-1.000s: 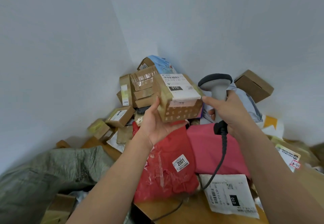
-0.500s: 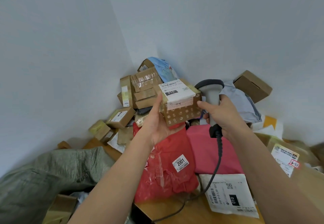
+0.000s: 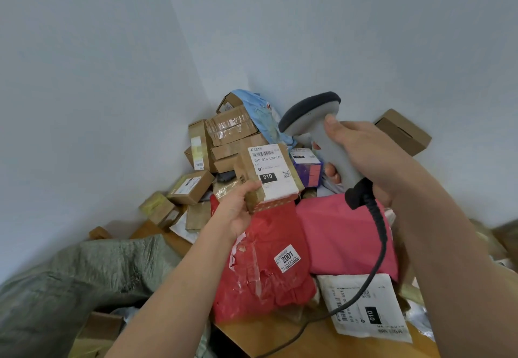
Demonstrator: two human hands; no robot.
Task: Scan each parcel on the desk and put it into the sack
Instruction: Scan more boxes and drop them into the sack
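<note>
Parcel presented for scanning

Left hand point(image 3: 238, 211) gripped the small box point(image 3: 269, 175) label-up so the scanner point(image 3: 322, 136), clasped in the right hand point(image 3: 364, 155), could read it.

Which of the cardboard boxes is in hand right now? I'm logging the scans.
The small box with the white label reading 010-010-L30-551, held by the left hand in front of the scanner; the other boxes lie in the corner pile.
</note>
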